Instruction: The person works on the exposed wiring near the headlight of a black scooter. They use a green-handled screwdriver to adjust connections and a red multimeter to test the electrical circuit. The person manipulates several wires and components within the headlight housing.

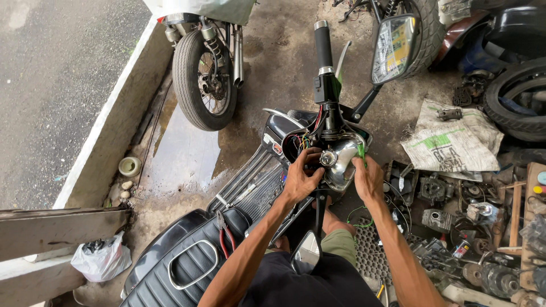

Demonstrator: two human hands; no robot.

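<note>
Both hands are working at the scooter's open headlight housing [341, 162], the chrome reflector shell sitting just below the handlebar stem.

Left hand [300, 176] is curling around the left side of the housing, fingers wrapping onto the bulb socket [327, 158] at the centre (round metal piece, thumb side hidden, so I can't tell how tight the grip is). A bundle of coloured wires [300, 141] is spilling out of the cavity just above those fingers.

Right hand [369, 179] is pressing against the right edge of the shell, fingers closing on a small green piece [361, 152], pinched at its lower end.

Around it:
- Handlebar grip [323, 44] is pointing away from the camera, mirror [393, 48] standing to its right.
- Red-handled pliers [223, 233] are lying on the black seat [182, 267], well apart from both hands.
- Engine parts [455, 216] are lying scattered on the floor to the right, beside a printed sack [455, 142].
- Another bike's rear wheel [203, 71] is standing on wet concrete ahead-left.
- White plastic bag [102, 258] is sitting bottom left.
</note>
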